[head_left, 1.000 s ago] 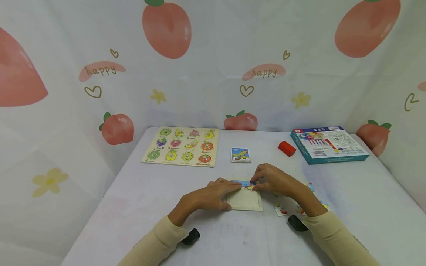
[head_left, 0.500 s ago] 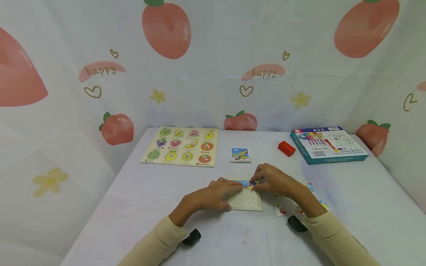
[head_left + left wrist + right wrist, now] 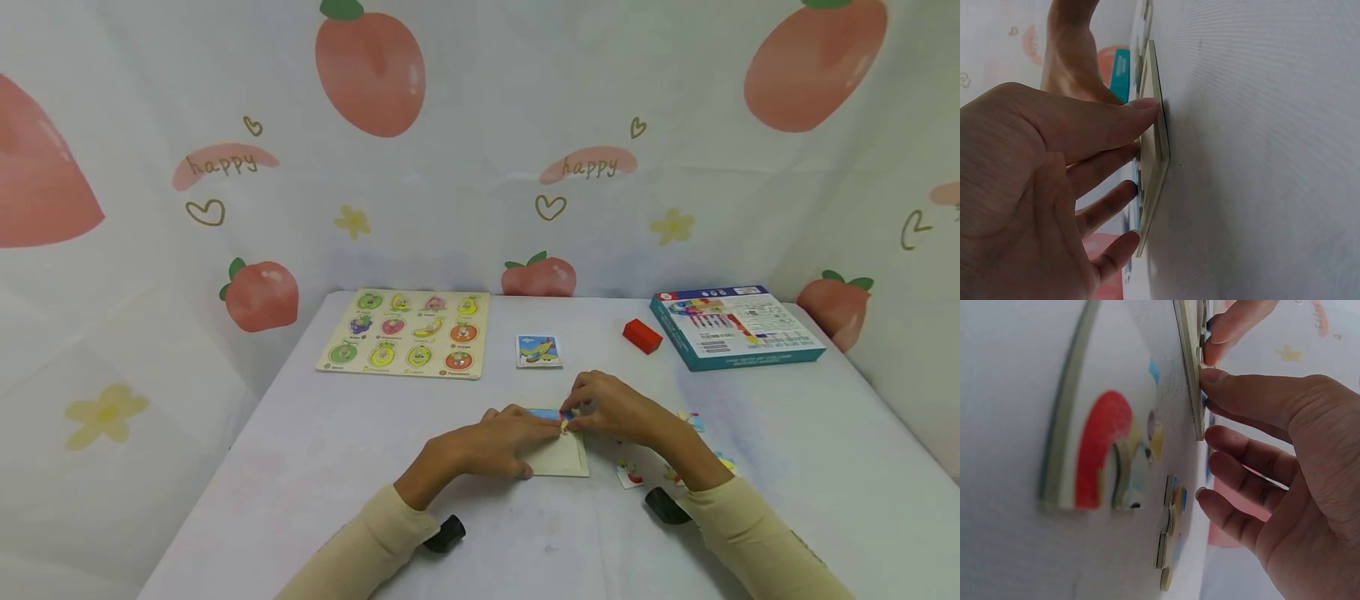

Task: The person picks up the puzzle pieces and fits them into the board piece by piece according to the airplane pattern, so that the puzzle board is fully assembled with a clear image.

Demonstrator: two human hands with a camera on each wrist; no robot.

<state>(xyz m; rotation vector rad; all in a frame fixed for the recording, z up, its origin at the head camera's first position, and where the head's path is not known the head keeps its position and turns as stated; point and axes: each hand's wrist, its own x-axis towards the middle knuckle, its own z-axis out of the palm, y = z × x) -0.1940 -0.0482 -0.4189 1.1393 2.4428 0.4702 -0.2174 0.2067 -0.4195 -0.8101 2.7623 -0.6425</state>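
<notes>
A small wooden puzzle tray (image 3: 561,461) lies on the white table, with blue picture pieces (image 3: 542,413) along its far edge. My left hand (image 3: 487,444) rests on it from the left with fingers stretched. In the left wrist view the thumb (image 3: 1141,112) touches the tray's rim and the other fingertips reach the pieces. At the far right corner, my right hand (image 3: 613,408) pinches a colourful puzzle piece (image 3: 565,426) between thumb and index finger. That piece is mostly hidden by the fingers. The left index fingertip is close beside it.
Loose puzzle pieces (image 3: 628,475) lie right of the tray, partly under my right forearm. Farther back are a fruit puzzle board (image 3: 474,367), a small airplane picture puzzle (image 3: 538,351), a red block (image 3: 642,336) and a teal-edged box (image 3: 738,329).
My left hand has slid right across the tray, its fingertips now close to the right hand's piece. The right hand stays at the corner. The head view has shifted slightly.
</notes>
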